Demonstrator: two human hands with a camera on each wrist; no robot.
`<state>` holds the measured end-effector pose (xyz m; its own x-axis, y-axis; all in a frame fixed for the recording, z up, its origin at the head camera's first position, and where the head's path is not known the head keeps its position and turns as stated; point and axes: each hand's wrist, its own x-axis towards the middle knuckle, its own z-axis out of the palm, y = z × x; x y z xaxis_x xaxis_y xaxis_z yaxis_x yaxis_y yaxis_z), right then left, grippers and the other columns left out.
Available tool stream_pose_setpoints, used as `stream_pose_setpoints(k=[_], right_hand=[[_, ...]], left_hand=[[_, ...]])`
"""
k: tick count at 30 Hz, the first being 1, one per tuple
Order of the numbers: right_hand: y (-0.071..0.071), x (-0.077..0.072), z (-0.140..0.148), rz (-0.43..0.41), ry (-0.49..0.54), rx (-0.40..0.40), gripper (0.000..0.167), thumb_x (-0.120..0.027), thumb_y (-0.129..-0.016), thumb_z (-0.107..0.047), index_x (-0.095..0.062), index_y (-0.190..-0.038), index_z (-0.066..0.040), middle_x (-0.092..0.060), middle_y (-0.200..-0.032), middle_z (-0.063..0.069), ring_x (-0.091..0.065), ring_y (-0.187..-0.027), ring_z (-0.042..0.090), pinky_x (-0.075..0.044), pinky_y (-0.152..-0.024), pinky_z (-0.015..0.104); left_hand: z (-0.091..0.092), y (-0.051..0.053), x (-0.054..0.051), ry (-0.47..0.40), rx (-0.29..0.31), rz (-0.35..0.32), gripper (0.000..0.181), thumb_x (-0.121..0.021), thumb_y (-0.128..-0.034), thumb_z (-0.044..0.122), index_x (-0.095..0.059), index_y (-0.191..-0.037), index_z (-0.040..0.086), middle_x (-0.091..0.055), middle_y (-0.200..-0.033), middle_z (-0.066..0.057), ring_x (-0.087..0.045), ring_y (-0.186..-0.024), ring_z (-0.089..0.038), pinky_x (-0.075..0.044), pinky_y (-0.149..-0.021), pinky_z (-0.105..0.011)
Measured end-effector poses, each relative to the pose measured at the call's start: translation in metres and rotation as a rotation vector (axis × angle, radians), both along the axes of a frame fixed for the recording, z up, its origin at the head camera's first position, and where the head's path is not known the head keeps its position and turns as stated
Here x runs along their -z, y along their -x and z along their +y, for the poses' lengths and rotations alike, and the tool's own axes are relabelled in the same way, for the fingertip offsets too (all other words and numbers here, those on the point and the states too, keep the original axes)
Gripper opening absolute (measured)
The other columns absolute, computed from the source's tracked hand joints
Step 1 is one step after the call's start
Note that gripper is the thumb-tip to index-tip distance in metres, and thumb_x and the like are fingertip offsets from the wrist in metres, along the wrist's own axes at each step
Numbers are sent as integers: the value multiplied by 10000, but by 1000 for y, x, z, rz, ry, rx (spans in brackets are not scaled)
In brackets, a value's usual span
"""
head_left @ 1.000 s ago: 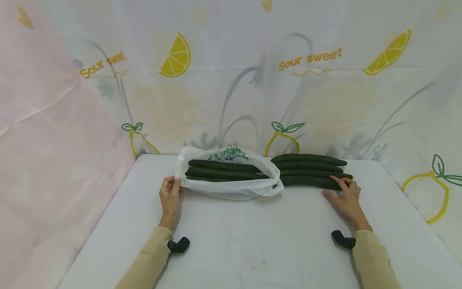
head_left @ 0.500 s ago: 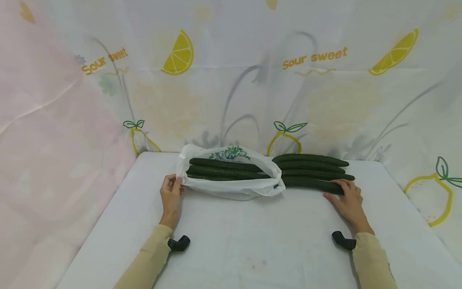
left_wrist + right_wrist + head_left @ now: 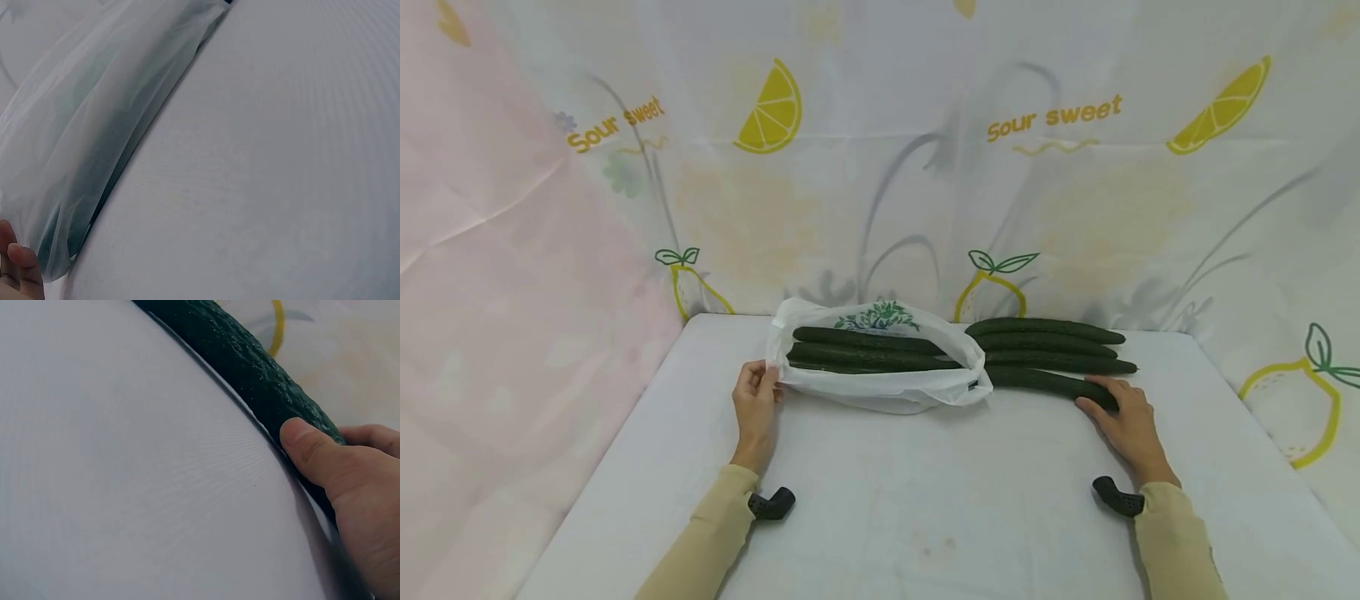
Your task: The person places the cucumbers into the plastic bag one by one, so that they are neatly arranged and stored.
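A white plastic bag (image 3: 865,392) with a green leafy print lies on its side, its mouth gaping, and cucumbers (image 3: 865,357) show inside it. At the bag's left end my left hand (image 3: 756,408) pinches the plastic between thumb and fingers. To the right of the bag several dark green cucumbers (image 3: 1045,342) lie side by side. My right hand (image 3: 1129,421) grips the right end of the nearest cucumber (image 3: 1037,381), thumb on the near side and fingers over the far side. The bag's right edge hides that cucumber's left end.
A white-covered table (image 3: 925,500) carries everything. Behind it hangs a pale curtain (image 3: 850,200) printed with lemons and lettering. Each wrist wears a black curved device, such as the left one (image 3: 772,504).
My right hand has closed around the nearest cucumber's end and drawn that end slightly toward me, apart from the others. The left hand and bag stay about where they were.
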<state>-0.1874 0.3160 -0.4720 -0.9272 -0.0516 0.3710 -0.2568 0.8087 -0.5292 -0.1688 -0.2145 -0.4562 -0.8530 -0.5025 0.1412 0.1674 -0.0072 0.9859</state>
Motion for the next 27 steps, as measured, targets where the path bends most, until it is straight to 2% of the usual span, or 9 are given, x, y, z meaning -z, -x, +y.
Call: stream_pose_setpoints(k=[10, 20, 27], right_hand=[[2, 3, 2, 39, 0, 19, 389, -639, -899, -248, -566, -1200, -13, -555, -1183, 270, -443, -1002, 421, -312, -817, 572], [-1, -1, 2, 9, 29, 54, 409, -615, -916, -278, -559, -1216, -7, -557, -1189, 252, -431, -965, 360, -311, -814, 520], [-5, -6, 3, 60, 80, 72, 376, -641, -900, -240, -577, -1187, -5, -578, -1156, 222, -397, -905, 279, -301, -792, 428]], left_hand=[[0, 1, 0, -9, 0, 7, 70, -541, -949, 119, -547, -986, 60, -567, -789, 75, -520, -681, -110, -434, -560, -159], [0, 0, -2, -25, 4, 0, 107, -539, -953, 120, -539, -1006, 27, -558, -787, 65, -513, -671, -83, -429, -556, -161], [0, 0, -2, -24, 12, -4, 126, -536, -955, 125, -537, -1020, 17, -563, -792, 73, -516, -674, -82, -434, -560, -162]])
